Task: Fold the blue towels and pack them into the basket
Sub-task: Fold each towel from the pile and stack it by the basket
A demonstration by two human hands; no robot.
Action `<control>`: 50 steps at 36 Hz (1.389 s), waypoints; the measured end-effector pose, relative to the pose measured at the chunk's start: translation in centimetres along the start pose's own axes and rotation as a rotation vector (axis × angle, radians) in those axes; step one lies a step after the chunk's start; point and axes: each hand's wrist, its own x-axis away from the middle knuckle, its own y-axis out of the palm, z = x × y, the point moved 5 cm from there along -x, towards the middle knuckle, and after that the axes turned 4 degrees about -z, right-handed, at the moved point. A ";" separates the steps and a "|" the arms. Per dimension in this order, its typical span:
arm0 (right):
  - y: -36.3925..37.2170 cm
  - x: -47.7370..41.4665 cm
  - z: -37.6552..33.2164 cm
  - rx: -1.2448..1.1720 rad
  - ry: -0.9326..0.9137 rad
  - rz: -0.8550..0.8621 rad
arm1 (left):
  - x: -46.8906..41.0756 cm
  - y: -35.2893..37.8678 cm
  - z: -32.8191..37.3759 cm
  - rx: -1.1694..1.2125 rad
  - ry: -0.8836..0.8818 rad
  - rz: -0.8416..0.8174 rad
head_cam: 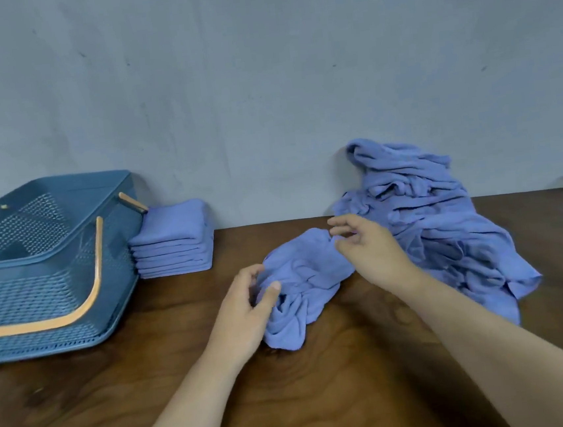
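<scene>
The left hand and right hand pinch a crumpled towel.

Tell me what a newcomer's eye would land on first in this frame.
Both hands working a crumpled blue towel at the centre of the table: the left hand grips its left side, the right hand pinches its far corner. Behind the right hand a big heap of unfolded towels leans on the wall; at left, a neat folded stack sits beside the blue basket.

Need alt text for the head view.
Two hands work a crumpled towel on a table: left hand grips its near end, right hand pinches its far corner. Folded stack beside a basket at left; unfolded pile at right.
</scene>
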 end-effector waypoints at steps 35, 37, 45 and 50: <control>1.0 1.1 -1.8 0.182 -0.147 -0.122 | 0.6 1.8 1.9 0.175 -0.014 -0.089; 0.5 -0.4 -3.5 0.213 -0.184 -0.009 | 0.0 0.5 1.4 0.257 -0.047 0.077; 2.9 -1.0 -4.1 0.223 -0.344 -0.056 | -0.6 -3.2 -1.2 0.254 -0.179 0.382; 4.3 2.3 1.3 0.197 -0.184 -0.136 | -0.7 -1.5 -1.5 0.118 -0.211 0.267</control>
